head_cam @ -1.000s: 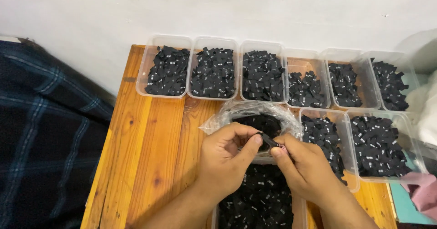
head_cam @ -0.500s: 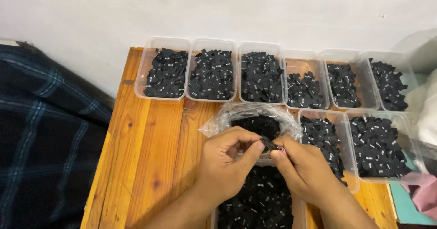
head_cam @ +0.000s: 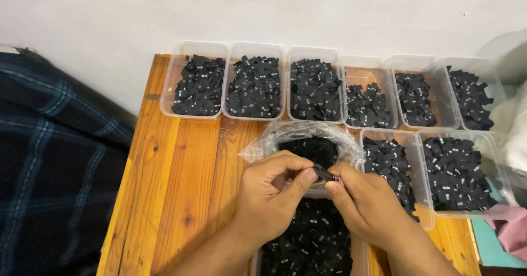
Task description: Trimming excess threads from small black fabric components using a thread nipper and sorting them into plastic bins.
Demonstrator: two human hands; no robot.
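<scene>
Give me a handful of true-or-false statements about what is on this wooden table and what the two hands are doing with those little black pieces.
1. Both hands pinch one small black piece between them. True: the left hand and the right hand meet on it.
2. The clear tubs along the wall are empty. False: each holds black pieces.
3. A clear plastic bag sits open just beyond the hands. True.
4. The table is white metal. False: it is orange-brown wood.
5. A dark plaid cloth lies left of the table. True.
6. The right hand holds scissors. False: no tool shows.
</scene>
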